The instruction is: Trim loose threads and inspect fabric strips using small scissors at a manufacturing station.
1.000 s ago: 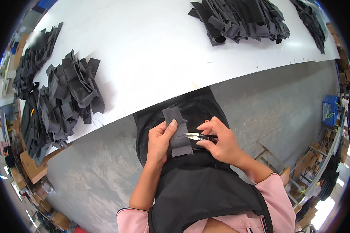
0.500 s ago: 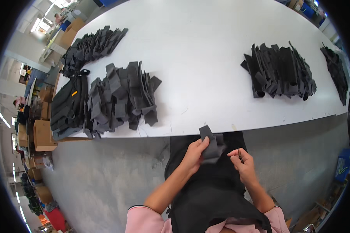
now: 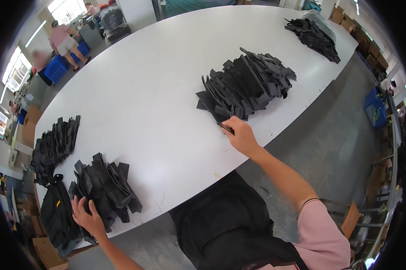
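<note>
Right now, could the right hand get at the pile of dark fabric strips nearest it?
Probably yes: the right hand is close by the near edge of the fabric pile, and nothing visible stands between them. The slim dark tool it holds might hamper a full grasp, though.

Left hand [image 3: 88,218] and right hand [image 3: 242,136] bare; short pink right sleeve [image 3: 324,231] at four o'clock, its hem [image 3: 309,201] dark-banded; black apron [image 3: 225,218] toward six o'clock, creased.
</note>
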`<state>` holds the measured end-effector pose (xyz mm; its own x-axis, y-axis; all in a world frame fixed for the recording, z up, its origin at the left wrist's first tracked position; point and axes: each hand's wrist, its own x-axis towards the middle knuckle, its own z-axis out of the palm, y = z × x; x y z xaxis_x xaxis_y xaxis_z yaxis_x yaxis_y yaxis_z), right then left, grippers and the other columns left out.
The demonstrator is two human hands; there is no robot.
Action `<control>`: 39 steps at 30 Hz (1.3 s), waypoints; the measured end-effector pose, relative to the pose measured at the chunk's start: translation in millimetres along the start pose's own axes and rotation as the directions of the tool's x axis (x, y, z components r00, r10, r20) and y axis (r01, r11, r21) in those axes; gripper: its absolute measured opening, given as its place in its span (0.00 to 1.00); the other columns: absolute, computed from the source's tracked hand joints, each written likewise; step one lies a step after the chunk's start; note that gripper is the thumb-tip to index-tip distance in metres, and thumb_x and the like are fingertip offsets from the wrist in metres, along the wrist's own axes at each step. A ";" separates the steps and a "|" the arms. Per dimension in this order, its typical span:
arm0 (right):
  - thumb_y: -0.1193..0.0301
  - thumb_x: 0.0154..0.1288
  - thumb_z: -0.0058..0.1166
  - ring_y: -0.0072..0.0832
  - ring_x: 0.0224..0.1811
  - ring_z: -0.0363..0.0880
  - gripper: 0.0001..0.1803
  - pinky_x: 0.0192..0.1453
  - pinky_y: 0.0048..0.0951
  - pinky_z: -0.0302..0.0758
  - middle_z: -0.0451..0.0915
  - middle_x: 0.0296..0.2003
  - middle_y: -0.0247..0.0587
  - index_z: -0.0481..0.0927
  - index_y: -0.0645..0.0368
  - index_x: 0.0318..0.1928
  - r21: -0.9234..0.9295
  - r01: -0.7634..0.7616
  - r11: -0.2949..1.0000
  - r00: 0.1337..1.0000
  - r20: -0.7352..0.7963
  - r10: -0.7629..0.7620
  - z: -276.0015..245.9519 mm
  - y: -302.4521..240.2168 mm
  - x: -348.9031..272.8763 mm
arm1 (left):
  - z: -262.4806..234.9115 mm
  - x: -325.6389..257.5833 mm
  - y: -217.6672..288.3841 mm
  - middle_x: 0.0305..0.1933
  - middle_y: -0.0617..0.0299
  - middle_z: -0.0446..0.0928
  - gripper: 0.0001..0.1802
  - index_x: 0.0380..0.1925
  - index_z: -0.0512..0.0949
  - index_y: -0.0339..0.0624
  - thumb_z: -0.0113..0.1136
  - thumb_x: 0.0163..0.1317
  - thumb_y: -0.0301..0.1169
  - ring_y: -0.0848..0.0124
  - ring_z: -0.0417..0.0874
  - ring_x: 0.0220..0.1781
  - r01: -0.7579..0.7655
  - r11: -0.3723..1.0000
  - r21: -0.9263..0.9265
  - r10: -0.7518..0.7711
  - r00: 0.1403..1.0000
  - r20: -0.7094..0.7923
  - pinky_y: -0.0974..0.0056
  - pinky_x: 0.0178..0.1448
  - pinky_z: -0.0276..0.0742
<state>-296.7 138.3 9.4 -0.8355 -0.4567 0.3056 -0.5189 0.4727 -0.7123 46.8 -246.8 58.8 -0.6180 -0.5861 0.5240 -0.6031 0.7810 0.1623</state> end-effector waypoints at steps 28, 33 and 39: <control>0.69 0.63 0.56 0.10 0.24 0.70 0.07 0.23 0.14 0.63 0.74 0.27 0.24 0.76 0.57 0.39 0.624 -0.706 0.335 0.702 0.681 0.210 26.7 -71.9 -54.4 | 68.3 -33.7 278.5 0.59 0.53 0.71 0.25 0.61 0.61 0.35 0.43 0.72 0.40 0.65 0.76 0.56 0.664 -0.542 -0.516 0.262 0.716 0.647 0.61 0.60 0.71; 0.69 0.65 0.55 0.12 0.17 0.64 0.10 0.19 0.16 0.60 0.71 0.23 0.26 0.77 0.60 0.42 0.678 -0.677 0.288 0.730 0.568 0.380 36.1 -78.1 -97.4 | 57.8 -65.1 276.4 0.61 0.49 0.69 0.25 0.62 0.60 0.37 0.41 0.71 0.40 0.63 0.76 0.54 0.699 -0.570 -0.432 0.259 0.652 0.713 0.57 0.63 0.69; 0.74 0.52 0.64 0.11 0.23 0.62 0.23 0.26 0.14 0.60 0.68 0.32 0.27 0.72 0.62 0.49 0.645 -0.228 0.729 0.968 0.229 0.101 36.5 -94.7 -82.2 | 60.0 -95.4 271.3 0.59 0.50 0.70 0.24 0.65 0.58 0.36 0.41 0.70 0.26 0.71 0.74 0.56 0.652 -0.145 -0.745 0.117 0.759 0.641 0.65 0.61 0.69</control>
<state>-172.3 103.6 28.7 -0.8199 -0.5670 0.0794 -0.0707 -0.0374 -0.9968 -88.1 8.0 2.7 -0.8625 -0.4917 -0.1195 0.0601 -0.3341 0.9406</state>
